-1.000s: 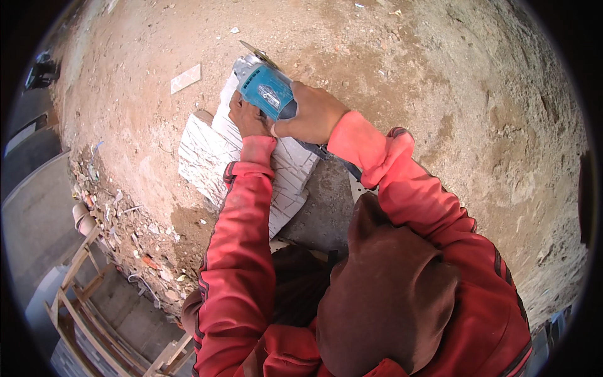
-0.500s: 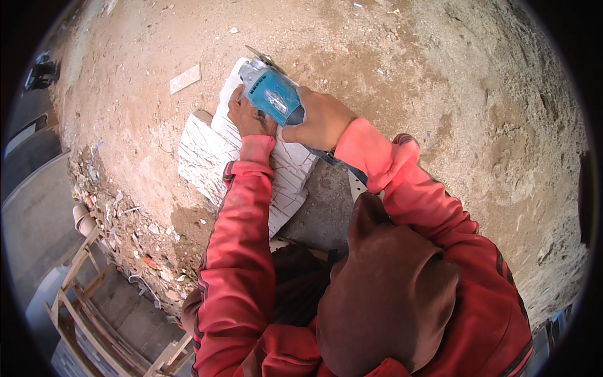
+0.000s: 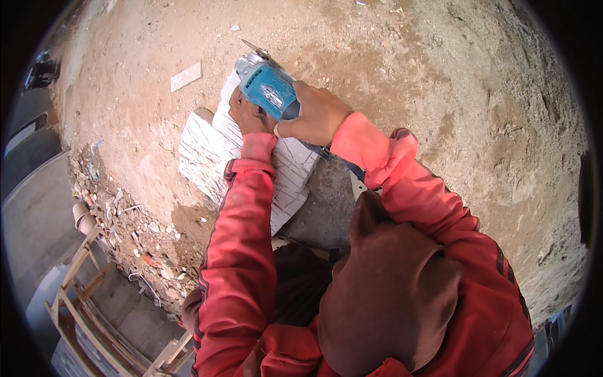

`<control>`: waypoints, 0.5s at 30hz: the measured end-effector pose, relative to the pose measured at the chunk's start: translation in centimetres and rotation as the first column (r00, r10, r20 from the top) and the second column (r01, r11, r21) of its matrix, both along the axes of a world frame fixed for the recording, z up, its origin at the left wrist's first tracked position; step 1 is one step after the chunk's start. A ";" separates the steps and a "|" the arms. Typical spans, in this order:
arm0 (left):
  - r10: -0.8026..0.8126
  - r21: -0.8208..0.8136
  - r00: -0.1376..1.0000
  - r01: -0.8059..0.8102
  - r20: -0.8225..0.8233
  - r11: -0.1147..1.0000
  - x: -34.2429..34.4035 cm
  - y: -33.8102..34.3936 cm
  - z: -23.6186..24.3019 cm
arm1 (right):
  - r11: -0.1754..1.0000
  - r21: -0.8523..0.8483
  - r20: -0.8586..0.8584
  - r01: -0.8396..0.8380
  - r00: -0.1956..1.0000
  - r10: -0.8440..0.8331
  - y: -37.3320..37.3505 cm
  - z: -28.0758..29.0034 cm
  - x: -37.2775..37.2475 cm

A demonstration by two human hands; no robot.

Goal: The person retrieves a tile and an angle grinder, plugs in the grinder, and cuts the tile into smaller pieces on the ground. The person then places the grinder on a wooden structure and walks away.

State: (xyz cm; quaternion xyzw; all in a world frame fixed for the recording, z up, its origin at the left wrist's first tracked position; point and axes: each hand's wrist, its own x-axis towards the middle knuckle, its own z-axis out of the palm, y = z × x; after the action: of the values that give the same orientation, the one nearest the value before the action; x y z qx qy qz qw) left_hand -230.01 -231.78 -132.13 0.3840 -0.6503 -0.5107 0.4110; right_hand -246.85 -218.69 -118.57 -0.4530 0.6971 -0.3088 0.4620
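Observation:
My right hand (image 3: 318, 112) is closed around the rear of a blue angle grinder (image 3: 269, 91). The grinder is tilted, with its metal head up and left, and its thin disc (image 3: 261, 52) sticks out beyond the far end. Just below the tool, my left hand (image 3: 249, 117) lies with bent fingers over a white stone slab (image 3: 225, 103) and appears to grip it. The grinder hides part of those fingers. Under it, more rough white slabs (image 3: 204, 147) with brown streaks lie overlapped. I cannot tell whether the disc touches the slab.
A loose pale tile piece (image 3: 186, 77) lies on the dirt ground (image 3: 402, 69) at the far left. Rubble and chips (image 3: 141, 245) are scattered at the left, near a wooden frame (image 3: 81, 295). A grinder cable (image 3: 323, 151) runs below my right wrist.
The grinder and my right hand have shifted slightly to the left and away from me. My left hand stays almost where it was, below the tool.

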 end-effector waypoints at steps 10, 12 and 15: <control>0.093 -0.392 0.960 0.019 0.266 0.920 1.1 -1.2 -1.7 | 1.000 0.024 0.009 -0.011 1.000 0.011 1.4 -0.3 0.2; 0.110 -0.376 0.957 -0.002 0.268 0.927 1.0 -0.9 -1.8 | 1.000 0.010 -0.007 0.003 1.000 -0.003 1.7 -0.6 0.3; 0.074 -0.378 0.956 0.041 0.285 0.925 0.0 0.2 -0.9 | 0.999 -0.010 -0.058 0.033 0.998 -0.034 2.0 -1.2 0.6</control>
State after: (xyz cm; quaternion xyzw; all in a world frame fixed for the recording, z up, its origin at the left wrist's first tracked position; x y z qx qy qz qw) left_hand -229.98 -231.63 -133.07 0.3743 -0.7873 -0.3089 0.3804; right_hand -246.26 -216.68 -119.73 -0.4520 0.7165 -0.3062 0.4343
